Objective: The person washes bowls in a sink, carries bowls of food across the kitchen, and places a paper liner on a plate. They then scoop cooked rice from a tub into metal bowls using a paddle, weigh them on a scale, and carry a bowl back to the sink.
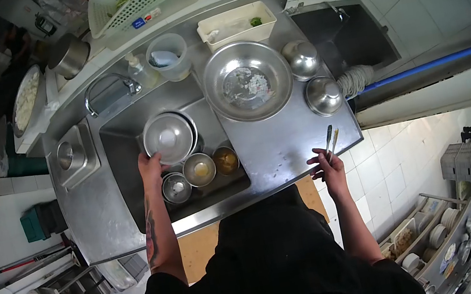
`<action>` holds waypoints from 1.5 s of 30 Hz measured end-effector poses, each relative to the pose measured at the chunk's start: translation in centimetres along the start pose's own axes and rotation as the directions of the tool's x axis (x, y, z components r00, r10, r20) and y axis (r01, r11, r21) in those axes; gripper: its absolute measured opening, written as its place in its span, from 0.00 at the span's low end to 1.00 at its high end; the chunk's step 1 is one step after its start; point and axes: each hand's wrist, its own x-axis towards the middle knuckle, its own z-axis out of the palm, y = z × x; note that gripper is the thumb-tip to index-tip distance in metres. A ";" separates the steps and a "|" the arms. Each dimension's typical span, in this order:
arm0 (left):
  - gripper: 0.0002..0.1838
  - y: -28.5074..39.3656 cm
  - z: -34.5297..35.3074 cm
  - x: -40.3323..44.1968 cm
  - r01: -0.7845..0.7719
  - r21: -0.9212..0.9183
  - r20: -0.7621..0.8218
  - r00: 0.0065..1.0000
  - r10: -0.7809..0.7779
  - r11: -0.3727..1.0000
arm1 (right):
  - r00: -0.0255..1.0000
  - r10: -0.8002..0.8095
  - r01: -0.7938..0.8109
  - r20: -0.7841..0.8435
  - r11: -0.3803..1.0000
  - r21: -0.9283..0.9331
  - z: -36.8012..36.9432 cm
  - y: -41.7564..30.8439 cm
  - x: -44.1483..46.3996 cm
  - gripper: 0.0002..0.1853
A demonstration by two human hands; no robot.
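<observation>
In the sink, my left hand (151,165) grips the near rim of a shallow round metal bowl (168,138), which sits over another metal vessel. Close below lie small metal bowls: one with pale residue (199,170), one with brownish liquid (226,160) and a stack (176,187). Over the right front of the counter, my right hand (329,169) is closed around two thin utensils (332,140), one dark-tipped and one yellowish. Their exact kind is too small to tell. A wide metal basin (248,80) with white bits in it stands on the counter.
A faucet (112,88) arches over the sink (124,160). Behind stand a soap bottle (141,70), a plastic tub (168,57) and a cream bin (237,25). Two upturned metal bowls (324,96) sit right of the basin. A blue pole (429,65) crosses at right.
</observation>
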 end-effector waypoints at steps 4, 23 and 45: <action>0.19 -7.8 -3.1 3.4 0.131 0.591 -0.234 0.972 0.014 0.796 | 0.999 -0.014 0.016 0.052 0.999 -0.036 1.9 0.6 0.0 0.17; 0.22 0.7 17.6 1.1 0.097 -0.225 0.266 0.963 -0.035 0.970 | 0.999 0.020 -0.016 0.050 0.997 -0.076 2.7 4.4 -1.3 0.16; 0.16 1.0 -3.0 17.4 -0.083 -0.272 -0.146 0.988 0.044 0.959 | 0.807 0.058 0.202 0.587 0.908 -0.366 43.3 5.1 14.2 0.14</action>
